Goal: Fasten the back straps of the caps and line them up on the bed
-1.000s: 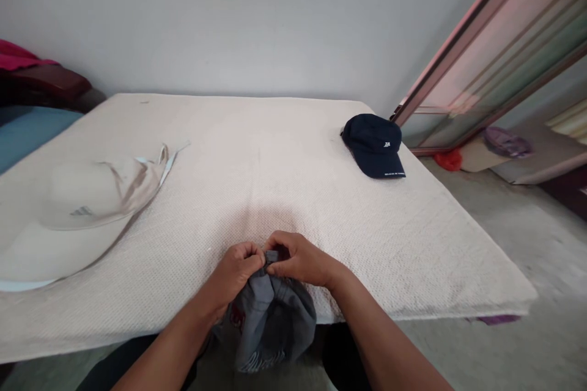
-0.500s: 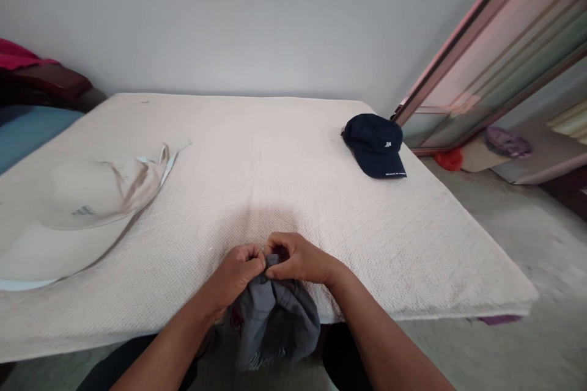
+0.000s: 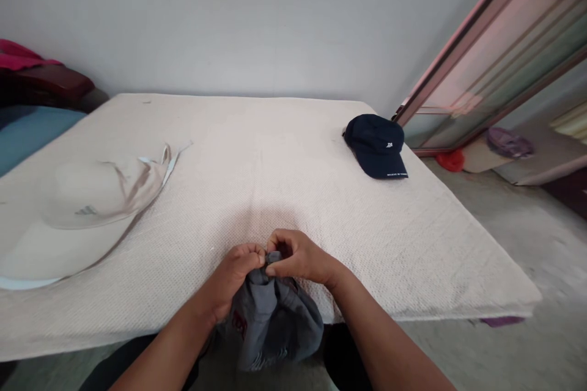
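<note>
Three caps in all: one gray baseball cap right at the fingertips, one navy baseball cap beyond the fingers to the right, one off-white cap with a three-stripe logo well out to their left. Two bare hands, both on the gray one; two forearms, slanting in from the lower corners and converging at one small strap.

With the left hand, pinches the strap's left side between thumb and bent index finger, back of the hand turned up, remaining fingers curled under. With the right hand, pinches the same strap from the other side, thumb below, index finger arched over above, with a rounded hollow behind the tips; wrist slightly bent. Impossible to tell how the hidden right fingers lie.

Just below the fingers, hangs down over the near edge of one mattress, between two dark trouser legs. Shows one red emblem under the left fingers and, lower down, pale lettering too blurred to read.

Far beyond the fingers, one gray wall; off to the right, one sliding door; far left, one magenta cloth.
</note>
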Demonstrator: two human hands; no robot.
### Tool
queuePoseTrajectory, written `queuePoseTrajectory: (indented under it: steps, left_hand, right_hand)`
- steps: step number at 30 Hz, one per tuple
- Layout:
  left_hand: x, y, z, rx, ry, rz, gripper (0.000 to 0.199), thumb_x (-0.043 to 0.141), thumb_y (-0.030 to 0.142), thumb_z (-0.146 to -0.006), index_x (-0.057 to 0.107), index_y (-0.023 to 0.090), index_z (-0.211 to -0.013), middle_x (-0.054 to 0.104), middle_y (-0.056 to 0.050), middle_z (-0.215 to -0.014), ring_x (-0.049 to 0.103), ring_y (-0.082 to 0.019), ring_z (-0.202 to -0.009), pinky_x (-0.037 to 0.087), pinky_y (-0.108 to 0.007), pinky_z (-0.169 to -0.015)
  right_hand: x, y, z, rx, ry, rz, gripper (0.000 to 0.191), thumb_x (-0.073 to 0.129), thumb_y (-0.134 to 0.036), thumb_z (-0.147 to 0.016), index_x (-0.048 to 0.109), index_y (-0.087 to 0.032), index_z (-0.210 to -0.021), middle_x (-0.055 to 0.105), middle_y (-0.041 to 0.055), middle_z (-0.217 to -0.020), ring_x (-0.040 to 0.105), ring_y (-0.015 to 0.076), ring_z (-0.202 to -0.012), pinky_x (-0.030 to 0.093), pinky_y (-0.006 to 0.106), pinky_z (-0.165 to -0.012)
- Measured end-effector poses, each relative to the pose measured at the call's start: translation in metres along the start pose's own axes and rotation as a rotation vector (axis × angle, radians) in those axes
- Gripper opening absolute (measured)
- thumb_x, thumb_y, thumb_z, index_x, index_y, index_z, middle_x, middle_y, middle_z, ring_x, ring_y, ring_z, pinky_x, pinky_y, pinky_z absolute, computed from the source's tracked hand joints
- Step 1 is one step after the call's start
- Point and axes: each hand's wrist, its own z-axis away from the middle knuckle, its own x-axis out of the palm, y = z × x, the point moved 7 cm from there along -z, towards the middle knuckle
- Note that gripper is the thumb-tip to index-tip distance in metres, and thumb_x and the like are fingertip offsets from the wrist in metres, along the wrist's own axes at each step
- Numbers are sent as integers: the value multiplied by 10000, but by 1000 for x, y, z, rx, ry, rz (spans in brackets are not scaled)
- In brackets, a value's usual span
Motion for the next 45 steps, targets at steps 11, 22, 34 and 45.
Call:
queuePoseTrajectory:
  steps: [11,22,34,45]
  left_hand:
    - [2,-3,-2,-4,16,69,84,564,165,-641,483,176,-624,461,51,-528,387,-82,-451,296,-201,-449]
    - [2,-5,-4,-3,11,-42,114,551,172,-676,461,174,-607,430,53,-536,361,-73,-466,284,-202,-464]
    - [6,-3,-2,-21,1,171,91,574,160,-624,485,175,-639,495,41,-561,449,-93,-484,347,-211,-480]
    - [7,-3,-2,-13,-3,219,95,572,167,-647,479,179,-641,483,46,-552,450,-95,-470,367,-219,-471]
  right_hand:
    - [-1,-4,3,-22,-8,42,254,726,-265,-645,582,-166,-830,489,-34,-696,407,93,-637,309,209,-554]
    - [-1,-2,4,23,-27,103,275,746,-265,-603,547,-165,-765,473,-42,-679,395,91,-625,297,203,-527]
    - [-2,-2,1,-4,19,-18,294,764,-271,-582,545,-162,-745,437,-53,-641,363,83,-599,290,206,-536]
    - [-6,0,2,-24,43,-103,292,757,-275,-594,511,-170,-714,448,-47,-662,385,88,-619,296,210,-541]
